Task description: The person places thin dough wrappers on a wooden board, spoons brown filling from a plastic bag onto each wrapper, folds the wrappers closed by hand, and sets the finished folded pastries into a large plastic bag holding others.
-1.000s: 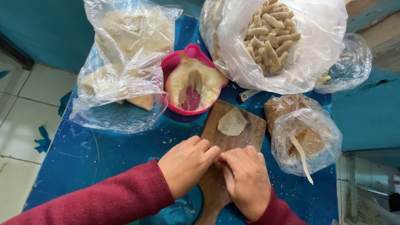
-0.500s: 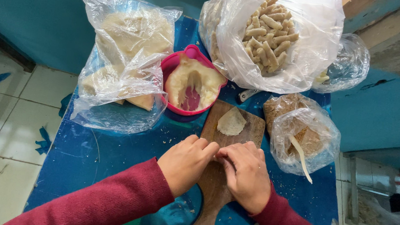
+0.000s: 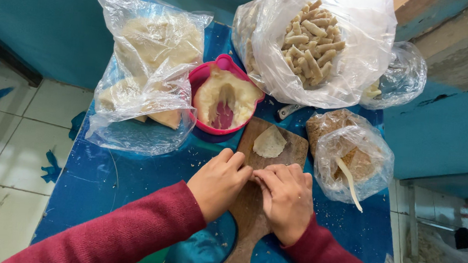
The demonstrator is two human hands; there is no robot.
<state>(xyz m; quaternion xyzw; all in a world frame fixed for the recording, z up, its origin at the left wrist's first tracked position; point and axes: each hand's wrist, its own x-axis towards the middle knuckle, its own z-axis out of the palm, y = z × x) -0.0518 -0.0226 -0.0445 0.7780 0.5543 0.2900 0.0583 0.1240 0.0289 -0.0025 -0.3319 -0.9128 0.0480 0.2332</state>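
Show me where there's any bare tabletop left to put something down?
Bare blue table lies left of the wooden board, below the bag of dough sheets. A smaller crumb-strewn patch sits below the crumb bag. The far edge is crowded with bags and the pink bowl.

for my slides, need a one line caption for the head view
Both hands, left hand and right hand, press together on a wooden board.

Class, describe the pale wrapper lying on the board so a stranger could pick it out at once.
Start at the blue table and find the wooden board under both hands. The wrapper lies at its far end, just beyond the fingers. Unlike the bagged food around it, it is a single thin, flat, pale sheet lying bare.
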